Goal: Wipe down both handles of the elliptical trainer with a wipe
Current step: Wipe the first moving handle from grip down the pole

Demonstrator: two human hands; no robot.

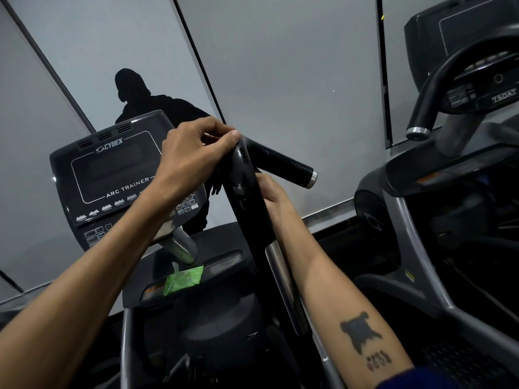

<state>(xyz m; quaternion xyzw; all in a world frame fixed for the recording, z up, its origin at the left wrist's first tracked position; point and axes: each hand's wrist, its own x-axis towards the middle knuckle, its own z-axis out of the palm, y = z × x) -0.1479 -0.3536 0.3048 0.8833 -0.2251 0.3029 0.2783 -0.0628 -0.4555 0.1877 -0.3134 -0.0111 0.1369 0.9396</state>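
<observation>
Fingers [224,137] of the left hand [193,155] are curling over the top bend of the glossy black tubular handle [247,197] at frame centre, possibly pinching something thin; the right hand [269,192] is gripping it behind. No wipe is clearly showing; a green wipe packet [184,279] is lying lower centre on the console ledge [224,262], so wiping looks unfinished.

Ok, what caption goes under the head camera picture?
Both hands, left and right, on the trainer's black handle.
</observation>
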